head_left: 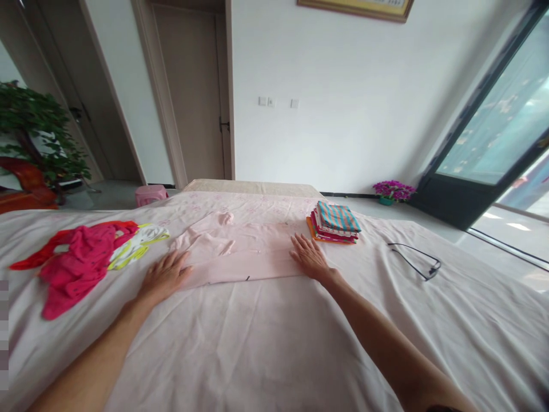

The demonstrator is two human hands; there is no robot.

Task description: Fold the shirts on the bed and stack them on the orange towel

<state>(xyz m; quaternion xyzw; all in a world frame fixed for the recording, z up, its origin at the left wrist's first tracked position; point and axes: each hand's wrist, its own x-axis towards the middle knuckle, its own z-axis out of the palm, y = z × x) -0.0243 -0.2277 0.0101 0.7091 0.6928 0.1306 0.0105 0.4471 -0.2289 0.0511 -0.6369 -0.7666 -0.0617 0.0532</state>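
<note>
A pale pink garment [253, 260] lies spread across the sheet in front of me, its near side folded over into a long flat strip. My left hand [165, 276] rests on the strip's left end with the fingers stretched out. At the opposite end, my right hand [309, 257] lies flat on the cloth, fingers spread. The garment's far left part is bunched, with a rumpled sleeve-like piece near my left fingers. Just beyond my right hand sits a stack of folded clothes [337, 223], topped by a blue and orange striped piece.
Crumpled red and pink clothes [81, 252] and a white and yellow garment [139, 243] lie at the left. Eyeglasses [416, 260] rest at the right. The sheet [257, 349] has wrinkles. Beyond are a pink stool [151, 194] and purple flowers [393, 190].
</note>
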